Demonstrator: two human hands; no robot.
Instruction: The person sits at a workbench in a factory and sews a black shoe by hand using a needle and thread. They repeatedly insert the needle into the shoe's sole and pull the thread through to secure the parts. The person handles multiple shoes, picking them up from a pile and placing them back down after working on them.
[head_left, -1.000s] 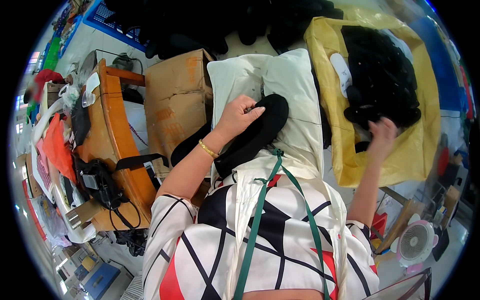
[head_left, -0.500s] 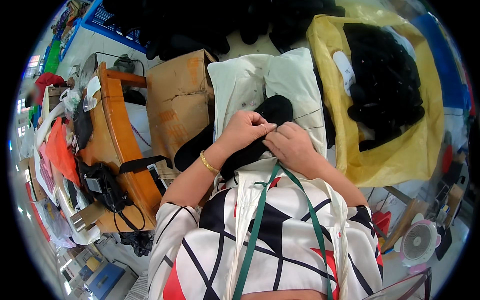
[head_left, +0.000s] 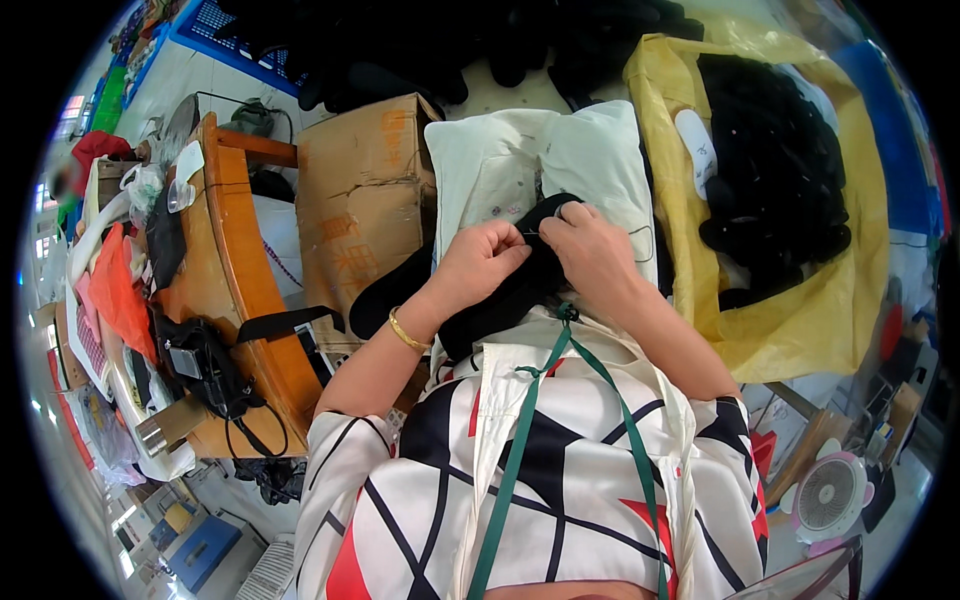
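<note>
A black insole-shaped piece [head_left: 545,262] lies on the pale cloth [head_left: 490,150] in front of me, partly under my hands. Thumb and fingers pinched, my left hand [head_left: 480,264] is above its left side. My right hand [head_left: 592,252], wearing a ring, is also pinched, over its right side. A thin, pale needle-like piece [head_left: 530,233] spans the small gap between both sets of fingertips; its ends are hidden in them. Dark thread [head_left: 640,231] shows on the cloth right of my right hand. Another black insole-shaped piece [head_left: 392,290] lies by my left wrist.
On the right stands a yellow bag [head_left: 680,270] with many black sole-shaped pieces [head_left: 775,190] inside. To the left are a cardboard box [head_left: 365,190] and a wooden chair [head_left: 222,270] with a black bag [head_left: 210,370]. More black pieces [head_left: 400,85] lie beyond, near a blue crate [head_left: 235,50].
My hands have drawn apart from touching fingertips. The right has moved up and slightly right, the left slightly down, and the thin pale piece shows between them.
</note>
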